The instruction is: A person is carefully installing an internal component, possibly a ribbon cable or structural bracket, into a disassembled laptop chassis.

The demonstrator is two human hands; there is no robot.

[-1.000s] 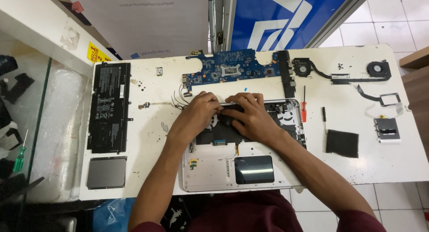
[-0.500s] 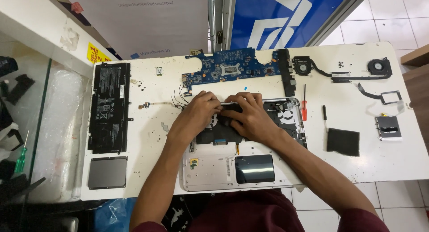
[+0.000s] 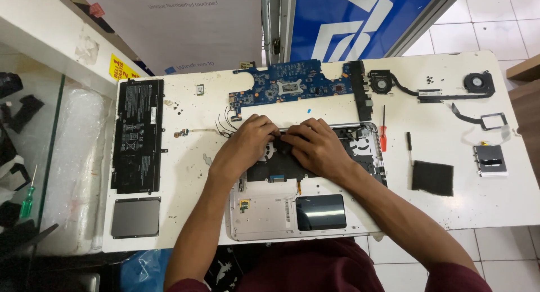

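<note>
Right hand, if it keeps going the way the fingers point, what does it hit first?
The right hand points left along the laptop chassis, so it would likely meet the left hand first; their fingers already look close to touching, though depth is unclear.

A single head-worn view looks almost straight down from above the person onto the white desk (image 3: 450,207), high enough to take in nearly the whole desk top. The opened laptop base (image 3: 270,213) sits centred low in the frame; floor tiles show to the right of the desk.
</note>
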